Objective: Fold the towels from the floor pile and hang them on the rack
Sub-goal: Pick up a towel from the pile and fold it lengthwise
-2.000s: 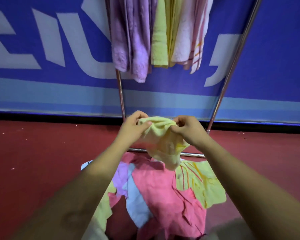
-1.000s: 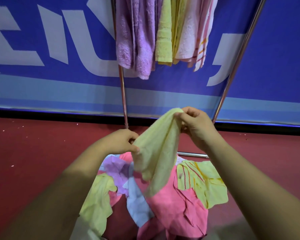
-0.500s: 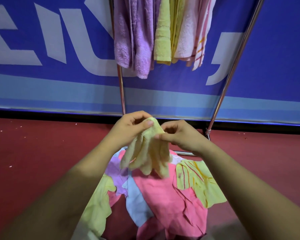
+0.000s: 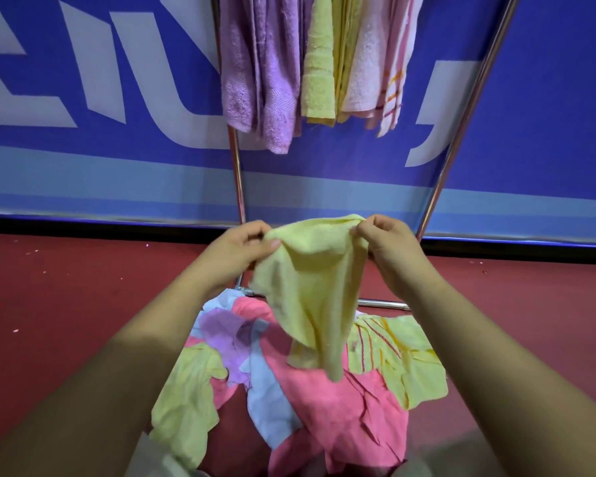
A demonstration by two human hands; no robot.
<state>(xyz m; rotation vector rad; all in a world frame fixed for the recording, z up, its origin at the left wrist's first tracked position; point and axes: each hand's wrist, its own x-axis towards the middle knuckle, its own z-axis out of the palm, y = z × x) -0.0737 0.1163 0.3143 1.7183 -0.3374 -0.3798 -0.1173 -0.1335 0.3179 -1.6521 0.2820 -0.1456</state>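
Observation:
A pale yellow towel [image 4: 312, 287] hangs in front of me, stretched along its top edge. My left hand [image 4: 241, 249] pinches its left corner and my right hand [image 4: 386, 246] pinches its right corner. Below it on the red floor lies the pile [image 4: 324, 401] of pink, blue, purple and yellow towels. Behind stands the metal rack [image 4: 236, 173], with purple towels [image 4: 258, 70], a yellow towel [image 4: 320, 70] and a pink striped towel [image 4: 379, 74] hanging folded from its top, which is out of view.
A blue banner wall [image 4: 83, 98] with white letters runs behind the rack. The rack's right leg [image 4: 461, 115] slants up to the right and its low bar [image 4: 382, 304] lies on the red floor [image 4: 49, 304].
The towel was bunched between my hands close together half a second ago; now my hands have moved apart and the towel's top edge is spread, with its body hanging down.

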